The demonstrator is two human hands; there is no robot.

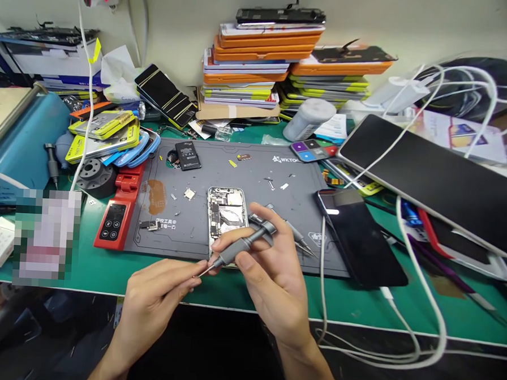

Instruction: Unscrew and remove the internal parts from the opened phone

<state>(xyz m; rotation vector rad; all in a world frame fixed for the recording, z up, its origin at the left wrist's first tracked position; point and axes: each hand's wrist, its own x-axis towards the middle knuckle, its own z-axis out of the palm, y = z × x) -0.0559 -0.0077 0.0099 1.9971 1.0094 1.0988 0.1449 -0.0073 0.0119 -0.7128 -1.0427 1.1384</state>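
My right hand (pixel 280 276) holds a grey precision screwdriver (pixel 237 250), its handle lying across the fingers and its thin shaft pointing down to the left. My left hand (pixel 156 298) pinches at the screwdriver's tip; anything small between those fingertips is hidden. Behind the screwdriver lies an opened phone (pixel 226 203) with its inner boards showing, its lower end partly covered by my right fingers. Tweezers (pixel 299 243) rest on the dark work mat (pixel 192 221), just past my right hand. A black phone battery (pixel 188 155) is farther back on the mat.
Small metal parts, among them a shiny piece (pixel 189 193), are scattered over the mat. A red control unit (pixel 114 222) borders it on the left. To the right lie a black phone (pixel 357 238) with a white cable (pixel 399 322) and a large dark tablet (pixel 441 177). Orange boxes (pixel 265 49) are stacked behind.
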